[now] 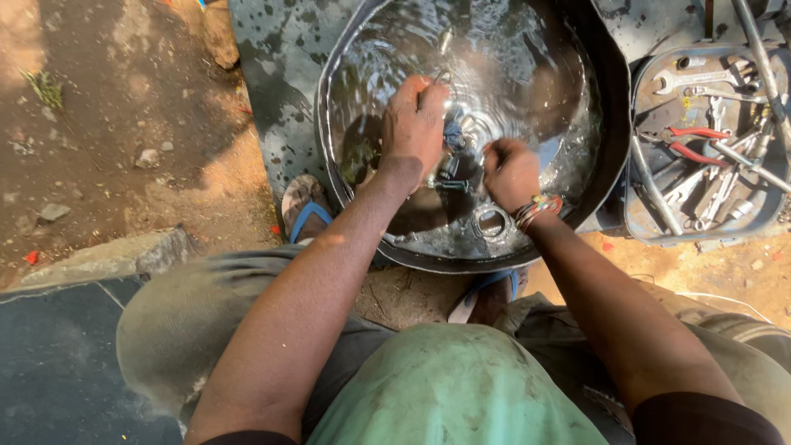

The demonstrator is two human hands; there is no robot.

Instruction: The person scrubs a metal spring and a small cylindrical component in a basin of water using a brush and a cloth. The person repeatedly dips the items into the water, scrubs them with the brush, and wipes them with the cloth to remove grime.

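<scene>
We wash small metal parts in a round basin of liquid.

From the left: rough dirt ground, then the dark, dented metal basin [606,177], its liquid rippled and shiny. Our left hand [414,124] is curled around a slim metal piece; our right hand [511,170], beaded bracelet at the wrist, is fisted, its contents hidden. Between them sit dark bolted parts [451,169], and one metal ring [492,222] lies near the rim. Just right, a grey tray [638,218] holds wrenches and one red-handled pliers [696,142].
</scene>
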